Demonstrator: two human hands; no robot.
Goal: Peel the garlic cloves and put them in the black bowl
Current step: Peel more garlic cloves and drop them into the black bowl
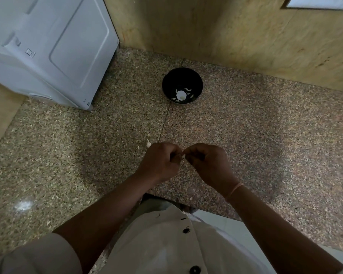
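Two hands are meeting over the front middle of a speckled stone counter (246, 135), and their fingertips are coming together on one small garlic clove (183, 156). The left hand (162, 161) is curling its fingers (174, 151) tightly inward, pinching the clove from the left. The right hand (206, 161) is curling its fingers (192, 153) in the same way, pinching the clove, or its skin, from the right. Only a pale sliver of the clove is showing in the narrow gap between the two sets of fingertips, so how much skin is on it cannot be told. Both hands are hovering above the counter, knuckles facing up. A thin thread band (234, 191) is circling the right wrist.

Just beyond the left hand's knuckles, a second clove (148, 143) is lying loose on the counter. Well apart from the hands, toward the back edge of the counter and near its middle, the black bowl (182, 76) is sitting upright, holding a few white garlic pieces (181, 94) at its bottom. A white appliance (48, 46) is occupying the back left corner, and a tan wall (226, 32) is running along the back edge. A pale buttoned shirt (166, 244) is filling the bottom of the view.
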